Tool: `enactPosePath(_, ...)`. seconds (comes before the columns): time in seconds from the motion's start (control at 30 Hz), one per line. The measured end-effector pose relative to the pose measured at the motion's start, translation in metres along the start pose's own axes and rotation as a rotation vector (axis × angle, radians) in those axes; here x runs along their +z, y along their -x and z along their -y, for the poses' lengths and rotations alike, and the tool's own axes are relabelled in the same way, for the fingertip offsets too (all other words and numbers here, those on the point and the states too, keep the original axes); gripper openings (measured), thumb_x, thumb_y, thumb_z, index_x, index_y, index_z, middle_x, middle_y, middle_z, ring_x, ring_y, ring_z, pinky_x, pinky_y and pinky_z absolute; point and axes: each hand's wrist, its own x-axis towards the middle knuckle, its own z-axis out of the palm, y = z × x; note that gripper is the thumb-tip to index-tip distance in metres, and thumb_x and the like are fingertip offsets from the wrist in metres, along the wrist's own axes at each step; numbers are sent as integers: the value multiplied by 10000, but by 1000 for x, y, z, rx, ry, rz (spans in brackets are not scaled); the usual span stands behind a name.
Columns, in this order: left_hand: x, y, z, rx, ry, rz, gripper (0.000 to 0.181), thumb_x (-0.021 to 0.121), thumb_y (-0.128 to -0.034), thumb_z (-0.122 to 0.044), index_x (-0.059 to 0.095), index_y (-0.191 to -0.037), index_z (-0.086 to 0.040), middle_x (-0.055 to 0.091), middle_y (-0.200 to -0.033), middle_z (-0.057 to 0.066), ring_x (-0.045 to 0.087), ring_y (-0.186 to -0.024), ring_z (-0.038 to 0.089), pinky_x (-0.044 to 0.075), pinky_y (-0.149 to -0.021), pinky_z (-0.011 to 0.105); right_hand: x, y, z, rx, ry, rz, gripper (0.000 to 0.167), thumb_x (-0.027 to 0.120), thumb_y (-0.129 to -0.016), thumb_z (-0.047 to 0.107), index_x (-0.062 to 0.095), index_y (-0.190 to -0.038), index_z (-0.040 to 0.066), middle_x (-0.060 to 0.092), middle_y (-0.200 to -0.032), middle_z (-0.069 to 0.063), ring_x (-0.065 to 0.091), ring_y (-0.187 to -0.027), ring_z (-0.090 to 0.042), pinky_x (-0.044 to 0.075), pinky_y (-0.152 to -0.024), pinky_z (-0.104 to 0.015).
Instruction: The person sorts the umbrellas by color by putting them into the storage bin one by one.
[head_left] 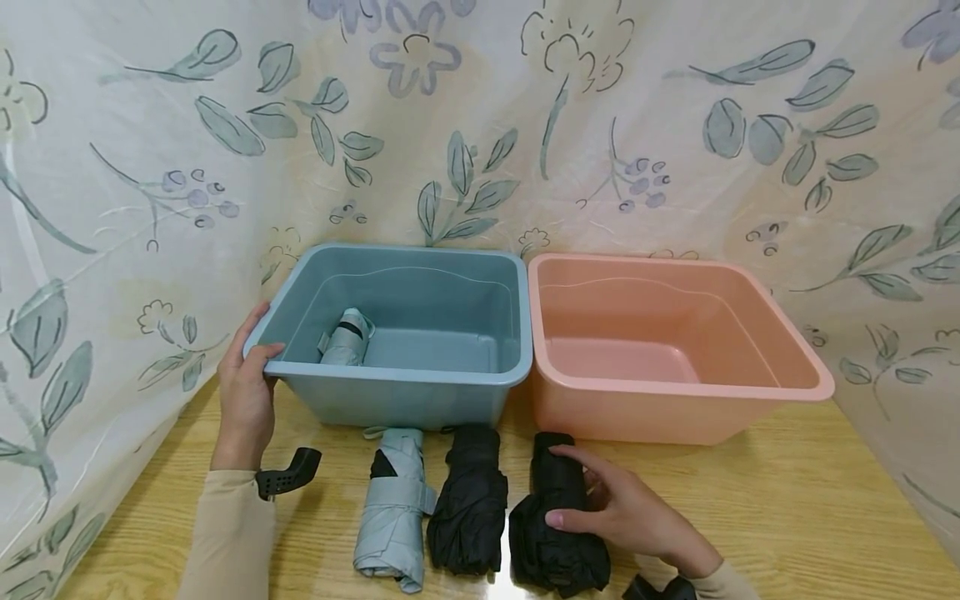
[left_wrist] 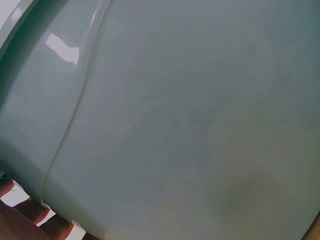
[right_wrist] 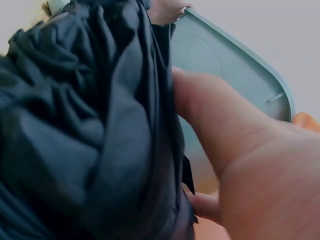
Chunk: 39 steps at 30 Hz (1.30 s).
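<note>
My left hand (head_left: 247, 392) grips the near left corner of a blue plastic bin (head_left: 427, 377), thumb over the rim. In the left wrist view its fingers (left_wrist: 30, 210) show at the corner beside the bin's smooth wall. On the table, my right hand (head_left: 630, 508) holds a folded black umbrella (head_left: 558, 550), thumb and index finger on it, other fingers partly hidden. Its crumpled cloth fills the left of the right wrist view, the thumb (right_wrist: 200, 95) against it. Left of it lie another folded black umbrella (head_left: 468, 508) and a folded light blue umbrella (head_left: 393, 517).
Inside the blue bin, a small light blue umbrella (head_left: 347, 340) with a black band leans at the left. A pink bin (head_left: 675, 404) stands directly right of the blue one. A flowered cloth (head_left: 465, 108) hangs behind both, above the wooden table (head_left: 802, 492).
</note>
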Motion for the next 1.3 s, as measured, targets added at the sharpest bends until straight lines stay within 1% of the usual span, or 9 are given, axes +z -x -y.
enactPosePath(0.1, 0, 0, 0, 3, -6, 0, 585, 377, -1012, -91, 393, -1573, -260, 276, -1617, 50, 247, -1450, 300, 178, -1189, 493, 3, -1, -1, 1, -55, -7, 764, 785, -904, 237, 388, -1534, 67, 686, -1015, -96, 692, -849, -209, 545, -741, -318)
enactPosePath(0.27, 1, 0, 0, -8, -4, -7, 587, 379, -1006, -89, 404, -1567, -264, 283, -1615, 43, 253, -1444, 299, 187, -1186, 489, 7, -2, -1, 5, -136, -21, 793, 824, -862, 171, 375, -1502, 37, 698, -991, -119, 672, -888, -255, 544, -747, -316)
enactPosePath(0.4, 2, 1, 0, -10, -6, -9, 588, 378, -1006, -85, 407, -1565, -264, 287, -1617, 37, 256, -1445, 295, 185, -1187, 487, 8, -2, -1, 36, -128, -49, 808, 858, -821, 178, 404, -1481, 70, 667, -1016, -123, 630, -908, -287, 540, -733, -339)
enactPosePath(0.47, 3, 1, 1, -8, -9, -8, 587, 377, -1006, -85, 407, -1565, -264, 289, -1617, 34, 257, -1445, 293, 185, -1187, 486, 8, -2, -1, 34, -131, -54, 804, 863, -814, 174, 417, -1475, 78, 649, -1048, -135, 614, -924, -295, 540, -732, -352)
enactPosePath(0.6, 4, 1, 0, -4, -16, -8, 585, 376, -1008, -91, 409, -1564, -267, 294, -1614, 34, 262, -1441, 293, 191, -1186, 489, 9, -2, -1, 15, -181, -39, 804, 858, -815, 142, 410, -1478, 70, 628, -1100, -169, 616, -948, -317, 551, -747, -378)
enactPosePath(0.87, 4, 0, 0, 0, -21, -10, 591, 378, -1001, -89, 415, -1561, -274, 303, -1608, 40, 267, -1439, 298, 193, -1182, 499, 7, -2, 2, 16, -284, 3, 822, 834, -834, 107, 353, -1498, 51, 601, -1185, -223, 613, -1045, -359, 557, -805, -424)
enactPosePath(1.07, 3, -1, 0, -3, -25, -17, 594, 382, -996, -89, 414, -1560, -273, 302, -1607, 44, 266, -1437, 302, 197, -1179, 506, 8, -2, 4, 35, -228, -19, 805, 856, -814, 142, 392, -1470, 105, 519, -1259, -242, 604, -1024, -356, 554, -784, -444)
enactPosePath(1.23, 3, -1, 1, 4, -34, -15, 592, 383, -998, -86, 416, -1559, -272, 303, -1606, 41, 264, -1435, 303, 191, -1179, 522, 9, -2, 6, 21, -271, 5, 799, 838, -835, 125, 369, -1481, 115, 408, -1364, -294, 595, -1076, -396, 571, -774, -444)
enactPosePath(1.3, 2, -1, 1, 5, -32, -15, 593, 384, -998, -82, 417, -1559, -270, 303, -1606, 41, 263, -1436, 302, 191, -1180, 519, 10, -2, 6, 20, -272, 6, 802, 838, -835, 125, 367, -1484, 114, 397, -1375, -293, 586, -1089, -397, 564, -791, -438)
